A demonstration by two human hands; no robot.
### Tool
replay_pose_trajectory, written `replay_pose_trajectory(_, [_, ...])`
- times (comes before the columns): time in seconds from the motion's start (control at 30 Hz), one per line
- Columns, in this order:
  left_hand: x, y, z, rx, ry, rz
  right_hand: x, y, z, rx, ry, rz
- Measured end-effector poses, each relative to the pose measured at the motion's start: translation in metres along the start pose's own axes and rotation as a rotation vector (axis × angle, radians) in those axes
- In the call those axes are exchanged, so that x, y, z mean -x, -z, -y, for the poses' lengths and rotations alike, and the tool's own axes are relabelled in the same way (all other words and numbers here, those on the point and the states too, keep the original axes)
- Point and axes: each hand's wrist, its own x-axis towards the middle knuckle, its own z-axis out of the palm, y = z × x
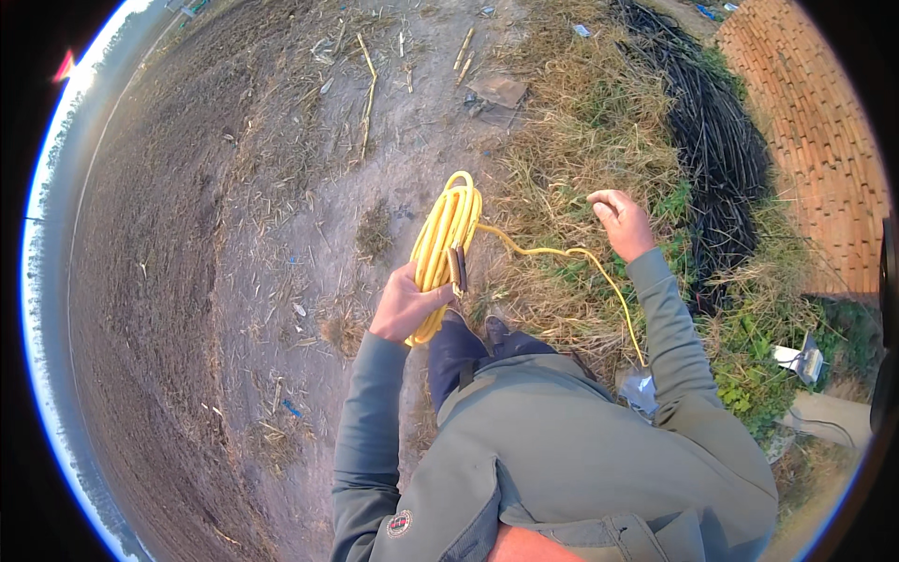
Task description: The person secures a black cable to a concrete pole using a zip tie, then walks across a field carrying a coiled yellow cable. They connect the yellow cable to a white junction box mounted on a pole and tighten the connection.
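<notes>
Grey-green cloth of my top (571, 440) spreads closest to the camera, its sleeves running out to both hands, and past its hem show my dark trousers (449, 356). Ahead of me, a little left of my legs, is the coil of yellow cable (448, 225), gathered into a long, narrow bundle and held clear of the ground (309, 234). My left hand (405, 304) grips it near its lower end, thumb laid across the front of the loops and the fingers mostly hidden behind. Two dark cylindrical end pieces (457, 270) lie against the coil just beyond that thumb. One loose length (541, 251) leaves the coil's right side, sags across the dry grass (581, 131) and drops toward the clear plastic bag (640, 389) beside me. My right hand (624, 227) hangs apart from it, fingers curled, with nothing visible in it; I cannot tell whether thumb and fingertip touch. I judge the cable bendy and springy, smooth-skinned, modest in weight and hard to damage, though single turns could slip out of a slack grip. Holding all the loops together across the bundle looks soundest, keeping pressure off the dark end pieces.
</notes>
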Motion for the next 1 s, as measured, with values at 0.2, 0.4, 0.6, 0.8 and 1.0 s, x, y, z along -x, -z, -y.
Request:
replay_pose_trajectory(0.2, [-0.097, 0.035, -0.006, -0.281, 0.005, 0.225, -0.037, -0.105, 0.058, -0.792, -0.734, 0.351])
replay_pose_trajectory(0.4, [-0.185, 0.076, -0.029, -0.508, -0.057, 0.255, -0.117, -0.191, 0.059, -1.633, -0.803, 0.086])
replay_pose_trajectory(0.6, [-0.261, 0.114, -0.062, -0.440, -0.056, 0.238, -0.182, -0.241, 0.053, -0.715, -0.627, 0.092])
replay_pose_trajectory(0.8, [-0.337, 0.153, -0.077, -0.525, -0.171, 0.199, -0.269, -0.238, 0.057, -1.107, -0.567, -0.067])
replay_pose_trajectory(1.0, [-0.424, 0.188, -0.097, -0.444, -0.233, 0.108, -0.368, -0.202, 0.082, -0.028, -0.089, 0.289])
